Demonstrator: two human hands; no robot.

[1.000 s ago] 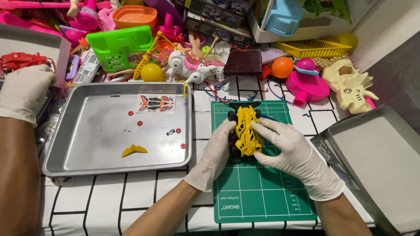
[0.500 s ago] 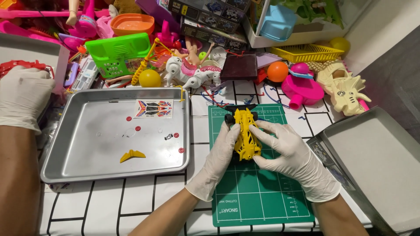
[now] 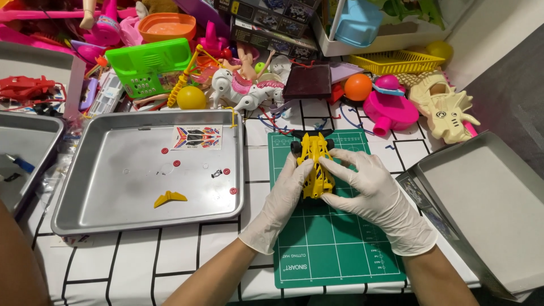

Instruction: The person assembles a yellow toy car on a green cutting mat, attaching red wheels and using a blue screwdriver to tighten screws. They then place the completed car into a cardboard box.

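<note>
A yellow toy race car [image 3: 314,161] with black wheels lies lengthwise on the far part of a green cutting mat [image 3: 334,249]. My left hand [image 3: 280,204], in a white glove, grips the car's left side. My gloved right hand [image 3: 377,195] holds its right side, with the fingers laid over the body. To the left stands a silver baking tray [image 3: 113,170]. It holds a small yellow wing part [image 3: 170,198], a sticker sheet [image 3: 196,137] and a few small red round pieces.
A heap of toys fills the back: a green basket [image 3: 150,68], yellow ball [image 3: 191,97], orange ball [image 3: 358,86], pink toy [image 3: 391,105], cream dinosaur [image 3: 447,107]. Grey trays lie at right [image 3: 487,198] and left [image 3: 22,153]. Another person's arm [image 3: 17,266] shows at the lower left.
The car has been turned in my hands and now lies flatter on the mat. The other person's gloved hand at the left has gone out of view.
</note>
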